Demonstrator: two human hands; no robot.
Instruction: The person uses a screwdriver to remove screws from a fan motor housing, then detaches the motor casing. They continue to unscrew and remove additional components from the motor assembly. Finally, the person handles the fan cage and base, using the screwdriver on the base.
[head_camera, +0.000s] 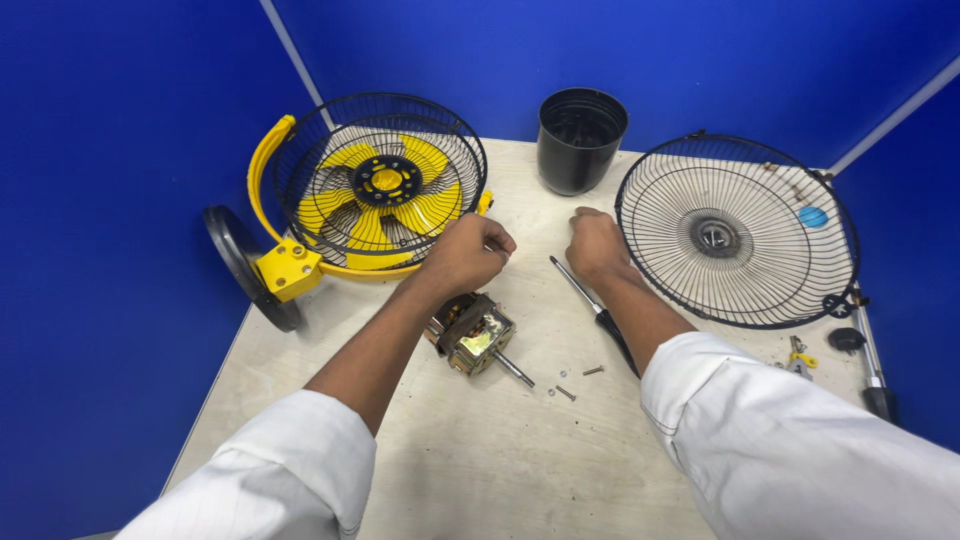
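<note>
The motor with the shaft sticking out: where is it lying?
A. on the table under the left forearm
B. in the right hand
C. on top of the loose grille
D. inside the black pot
A: the motor lies on the table beneath the left forearm, just behind the left hand.

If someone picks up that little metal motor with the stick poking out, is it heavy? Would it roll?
The motor probably feels heavy for its size: it looks like solid metal plates with windings. It likely won't roll far, since its body looks blocky. Its shaft looks stiff, so it should not bend when pushed.
</note>
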